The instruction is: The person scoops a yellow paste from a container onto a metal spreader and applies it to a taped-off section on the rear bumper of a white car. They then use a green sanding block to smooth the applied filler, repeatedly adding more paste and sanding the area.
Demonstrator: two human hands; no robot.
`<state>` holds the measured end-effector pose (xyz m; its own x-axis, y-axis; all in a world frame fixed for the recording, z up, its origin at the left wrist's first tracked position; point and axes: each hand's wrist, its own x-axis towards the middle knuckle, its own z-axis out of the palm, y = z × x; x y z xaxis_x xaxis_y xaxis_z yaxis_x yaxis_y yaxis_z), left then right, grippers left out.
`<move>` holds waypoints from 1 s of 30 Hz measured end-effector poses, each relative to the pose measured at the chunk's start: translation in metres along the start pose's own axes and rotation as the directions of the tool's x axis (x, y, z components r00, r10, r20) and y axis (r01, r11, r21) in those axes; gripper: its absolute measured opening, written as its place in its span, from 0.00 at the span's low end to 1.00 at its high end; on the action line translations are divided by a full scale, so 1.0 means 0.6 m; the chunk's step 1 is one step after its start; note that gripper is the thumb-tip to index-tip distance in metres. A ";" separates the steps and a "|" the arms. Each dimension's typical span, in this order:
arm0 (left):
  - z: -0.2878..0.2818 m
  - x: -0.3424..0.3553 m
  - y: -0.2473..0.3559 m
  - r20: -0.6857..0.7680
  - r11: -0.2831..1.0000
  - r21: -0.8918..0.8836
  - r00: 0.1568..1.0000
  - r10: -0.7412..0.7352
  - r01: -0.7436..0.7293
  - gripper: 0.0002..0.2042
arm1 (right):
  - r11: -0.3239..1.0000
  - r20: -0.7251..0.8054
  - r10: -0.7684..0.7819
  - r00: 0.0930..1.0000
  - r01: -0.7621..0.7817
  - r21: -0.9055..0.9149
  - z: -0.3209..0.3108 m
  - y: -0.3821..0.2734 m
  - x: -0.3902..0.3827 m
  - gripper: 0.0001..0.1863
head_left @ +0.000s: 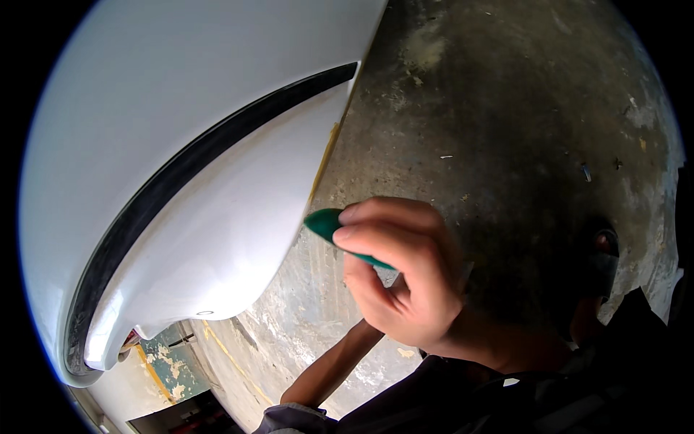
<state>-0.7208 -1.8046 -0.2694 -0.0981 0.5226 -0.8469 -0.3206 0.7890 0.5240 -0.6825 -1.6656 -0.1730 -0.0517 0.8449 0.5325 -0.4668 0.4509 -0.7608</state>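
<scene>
A white, glossy curved panel point(246, 195), like part of a car body, fills the left side, with a long black strip point(181, 152) bending across it. Near its right edge my right hand point(412, 275) is closed around a green, thin tool with a pointed end point(323, 223); I cannot make out its exact kind. The tool's tip is close to the panel edge, and whether they touch is unclear. My left forearm point(332, 369) passes behind the right hand, which hides most of the left hand and its fingers.
The stained concrete floor point(506, 108) spreads below and to the right, with small scraps on it. A sandalled foot point(604, 246) stands at right. A yellowish strip point(325, 159) runs along the panel's right edge. At lower left is a peeling green patch point(173, 369).
</scene>
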 end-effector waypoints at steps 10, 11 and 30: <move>-0.010 0.010 0.002 0.018 1.000 -0.021 1.000 -0.006 0.006 0.17 | 0.999 -0.028 0.010 1.000 -0.011 -0.032 0.015 0.021 0.018 0.15; -0.011 0.013 0.005 0.021 1.000 -0.021 1.000 -0.009 0.009 0.17 | 1.000 -0.013 0.001 1.000 -0.001 -0.025 0.021 0.016 0.009 0.15; 0.194 0.015 0.166 0.141 0.882 -0.470 0.984 0.110 -0.031 0.20 | 0.626 -0.421 0.751 0.509 -0.752 0.206 -0.231 -0.065 0.188 0.20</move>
<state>-0.6439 -1.6837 -0.2142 0.0008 0.6465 -0.7629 -0.7224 0.5280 0.4466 -0.5480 -1.5480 -0.1348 -0.0056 0.8898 -0.4563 -0.4353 -0.4130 -0.7999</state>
